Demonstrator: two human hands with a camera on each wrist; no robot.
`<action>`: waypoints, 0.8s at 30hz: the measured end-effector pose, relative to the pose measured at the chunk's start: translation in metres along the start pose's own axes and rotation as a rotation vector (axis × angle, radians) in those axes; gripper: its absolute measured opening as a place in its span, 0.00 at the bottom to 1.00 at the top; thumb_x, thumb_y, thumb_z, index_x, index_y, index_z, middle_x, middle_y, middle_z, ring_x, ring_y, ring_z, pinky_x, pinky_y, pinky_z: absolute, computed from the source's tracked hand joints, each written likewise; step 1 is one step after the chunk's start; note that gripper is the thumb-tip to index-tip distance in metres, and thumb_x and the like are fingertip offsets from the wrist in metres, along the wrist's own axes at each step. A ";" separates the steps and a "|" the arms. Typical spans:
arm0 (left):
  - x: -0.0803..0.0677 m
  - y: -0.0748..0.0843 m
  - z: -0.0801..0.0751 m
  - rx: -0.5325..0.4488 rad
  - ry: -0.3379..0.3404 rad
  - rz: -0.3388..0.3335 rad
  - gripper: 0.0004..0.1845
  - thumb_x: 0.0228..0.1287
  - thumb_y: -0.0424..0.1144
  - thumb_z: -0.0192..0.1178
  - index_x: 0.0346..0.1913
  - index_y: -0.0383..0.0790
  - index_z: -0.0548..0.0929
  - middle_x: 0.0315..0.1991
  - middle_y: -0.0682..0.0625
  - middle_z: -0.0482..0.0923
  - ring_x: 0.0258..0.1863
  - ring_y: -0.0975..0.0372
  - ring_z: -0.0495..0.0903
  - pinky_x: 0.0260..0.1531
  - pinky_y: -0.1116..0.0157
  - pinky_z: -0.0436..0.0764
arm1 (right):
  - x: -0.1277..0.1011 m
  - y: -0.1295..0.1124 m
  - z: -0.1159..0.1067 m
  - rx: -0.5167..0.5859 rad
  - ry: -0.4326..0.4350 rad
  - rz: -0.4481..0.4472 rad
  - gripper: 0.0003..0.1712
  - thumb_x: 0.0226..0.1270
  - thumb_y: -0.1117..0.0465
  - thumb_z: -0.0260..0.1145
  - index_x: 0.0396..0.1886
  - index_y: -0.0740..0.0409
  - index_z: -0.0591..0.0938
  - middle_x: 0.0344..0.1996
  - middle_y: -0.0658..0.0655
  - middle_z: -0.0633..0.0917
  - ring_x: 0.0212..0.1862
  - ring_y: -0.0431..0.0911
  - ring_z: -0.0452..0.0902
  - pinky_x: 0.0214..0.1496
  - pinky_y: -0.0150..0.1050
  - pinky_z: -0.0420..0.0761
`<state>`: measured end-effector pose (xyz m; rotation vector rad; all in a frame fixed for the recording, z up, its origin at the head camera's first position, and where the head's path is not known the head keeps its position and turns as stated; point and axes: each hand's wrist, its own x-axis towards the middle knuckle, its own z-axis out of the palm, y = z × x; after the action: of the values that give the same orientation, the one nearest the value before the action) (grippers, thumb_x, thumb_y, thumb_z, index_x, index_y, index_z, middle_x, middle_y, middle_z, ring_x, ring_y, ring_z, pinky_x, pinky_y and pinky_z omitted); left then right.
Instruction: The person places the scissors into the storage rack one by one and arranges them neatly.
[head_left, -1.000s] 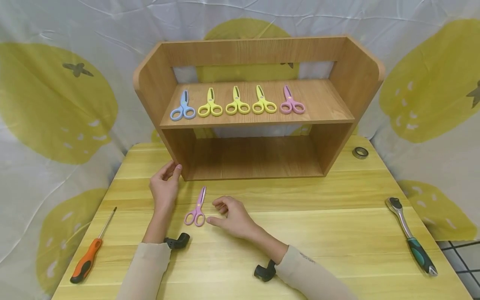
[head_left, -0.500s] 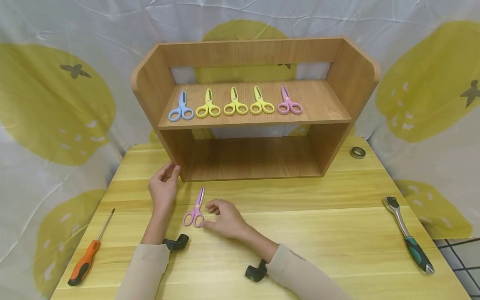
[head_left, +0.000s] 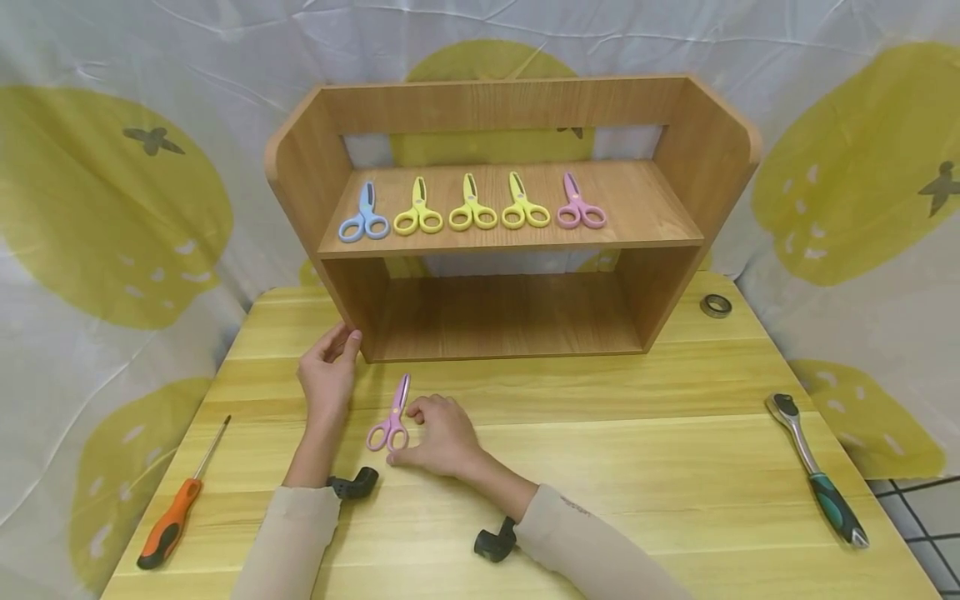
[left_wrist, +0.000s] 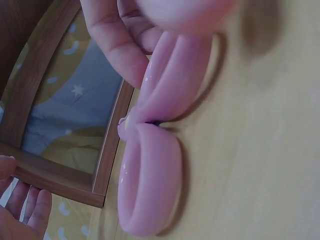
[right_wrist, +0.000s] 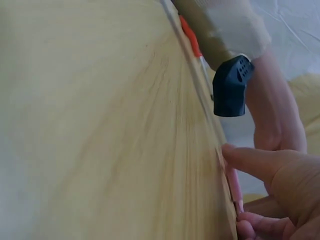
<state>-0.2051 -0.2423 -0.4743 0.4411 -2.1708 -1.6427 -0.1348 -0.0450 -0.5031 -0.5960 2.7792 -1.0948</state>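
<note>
Pink scissors [head_left: 393,414] lie on the yellow wooden table [head_left: 637,467], blades pointing toward the wooden shelf unit [head_left: 510,243]. My right hand [head_left: 422,429] has its fingers curled at the handle rings, with the thumb under them. In the left wrist view, fingers [left_wrist: 117,50] pinch one ring of the pink scissors [left_wrist: 150,190]. My left hand [head_left: 339,346] rests with relaxed fingers against the shelf's lower left corner; the left hand [left_wrist: 22,215] also shows by the shelf frame. The right wrist view gives only a thin pink edge of the scissors [right_wrist: 231,182].
On the upper shelf lie blue scissors [head_left: 364,218], three yellow pairs [head_left: 472,210] and another pink pair [head_left: 579,208]. An orange screwdriver [head_left: 176,517] is at the table's front left. A ratchet wrench [head_left: 813,467] is at the right and a small metal ring [head_left: 716,305] at the back right.
My right hand has slid left across the table onto the pink scissors' handles, and its fingers have curled in. The left hand has stayed at the shelf corner.
</note>
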 end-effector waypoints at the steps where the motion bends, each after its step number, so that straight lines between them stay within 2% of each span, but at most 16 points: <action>1: 0.000 0.000 0.000 0.002 0.002 0.002 0.22 0.70 0.50 0.67 0.64 0.50 0.84 0.58 0.52 0.87 0.52 0.69 0.85 0.54 0.74 0.82 | 0.001 -0.001 0.001 -0.022 0.004 0.002 0.39 0.44 0.36 0.84 0.53 0.49 0.84 0.43 0.45 0.84 0.47 0.40 0.75 0.52 0.34 0.76; 4: 0.000 0.000 0.000 0.012 0.003 0.001 0.22 0.70 0.51 0.67 0.64 0.50 0.84 0.58 0.52 0.87 0.52 0.68 0.84 0.55 0.74 0.82 | 0.002 -0.004 0.003 -0.075 0.012 0.011 0.39 0.44 0.35 0.84 0.53 0.48 0.84 0.41 0.45 0.82 0.44 0.40 0.74 0.48 0.33 0.75; 8: 0.000 0.000 -0.001 0.011 0.000 -0.003 0.22 0.70 0.51 0.67 0.64 0.50 0.84 0.58 0.52 0.87 0.52 0.67 0.84 0.54 0.74 0.82 | 0.004 -0.005 0.004 -0.080 0.021 0.019 0.32 0.48 0.40 0.83 0.51 0.48 0.85 0.39 0.44 0.82 0.42 0.39 0.73 0.43 0.30 0.73; 12: 0.000 0.000 -0.001 0.005 -0.007 -0.011 0.23 0.70 0.52 0.67 0.64 0.50 0.84 0.59 0.52 0.86 0.54 0.66 0.84 0.56 0.72 0.82 | 0.005 -0.003 0.002 -0.035 0.030 0.024 0.24 0.52 0.48 0.82 0.48 0.50 0.88 0.37 0.46 0.83 0.40 0.39 0.75 0.40 0.30 0.75; 16: -0.001 0.000 -0.002 -0.004 -0.021 -0.015 0.23 0.70 0.51 0.67 0.65 0.51 0.83 0.59 0.52 0.86 0.55 0.66 0.84 0.60 0.68 0.82 | 0.004 -0.002 -0.003 0.028 0.025 0.062 0.22 0.53 0.54 0.80 0.48 0.53 0.88 0.38 0.47 0.82 0.40 0.39 0.75 0.39 0.30 0.77; 20: -0.001 -0.001 -0.001 -0.007 -0.026 -0.017 0.23 0.70 0.51 0.67 0.65 0.51 0.83 0.59 0.52 0.86 0.54 0.66 0.84 0.62 0.66 0.81 | 0.004 -0.001 -0.007 0.083 0.046 0.081 0.21 0.54 0.56 0.80 0.48 0.56 0.87 0.39 0.49 0.83 0.40 0.39 0.77 0.40 0.31 0.79; 24: -0.001 -0.001 -0.002 0.000 -0.022 -0.016 0.24 0.70 0.52 0.67 0.65 0.51 0.83 0.59 0.53 0.86 0.54 0.66 0.84 0.63 0.64 0.81 | 0.005 0.003 -0.012 0.146 0.050 0.077 0.21 0.57 0.54 0.80 0.48 0.57 0.86 0.32 0.47 0.87 0.34 0.37 0.78 0.35 0.29 0.79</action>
<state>-0.2030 -0.2436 -0.4748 0.4435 -2.1887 -1.6629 -0.1433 -0.0373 -0.4959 -0.4475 2.7072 -1.2977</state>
